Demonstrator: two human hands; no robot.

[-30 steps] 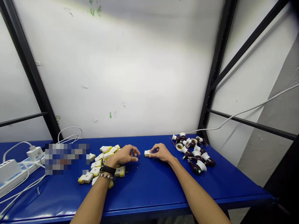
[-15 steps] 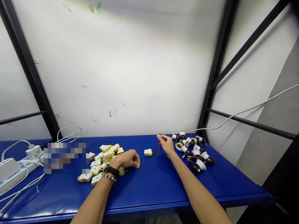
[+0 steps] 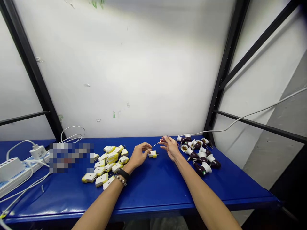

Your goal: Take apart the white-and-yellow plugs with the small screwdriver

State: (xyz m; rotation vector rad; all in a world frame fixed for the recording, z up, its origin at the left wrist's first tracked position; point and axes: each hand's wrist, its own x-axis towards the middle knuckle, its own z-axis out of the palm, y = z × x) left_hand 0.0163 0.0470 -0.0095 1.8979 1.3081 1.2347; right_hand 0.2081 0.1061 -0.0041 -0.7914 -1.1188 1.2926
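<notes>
The right hand [image 3: 170,147] pinches a small screwdriver [image 3: 158,143] between thumb and fingertips, its red-marked handle at the hand and its thin shaft slanting toward 8 o'clock. The left hand [image 3: 140,156] is open and empty, fingers loosely curled, with a black band [image 3: 122,174] and a beaded bracelet [image 3: 120,180] on its wrist. The shaft's tip ends just beside those fingers (whether they touch, I cannot tell). A white-and-yellow plug [image 3: 153,154] lies flat on the blue worktop [image 3: 153,191], between the hands and just below the screwdriver, its pins toward 3 o'clock. At the plug's 9 o'clock sits a loose heap of similar plugs [image 3: 109,163]. At its 2 o'clock, a cluster of white-and-maroon lamp holders [image 3: 198,153] lies near the right hand. Farther toward 9 o'clock, a pixelated patch [image 3: 69,158] covers part of the view, beyond it a white power strip [image 3: 24,175].
</notes>
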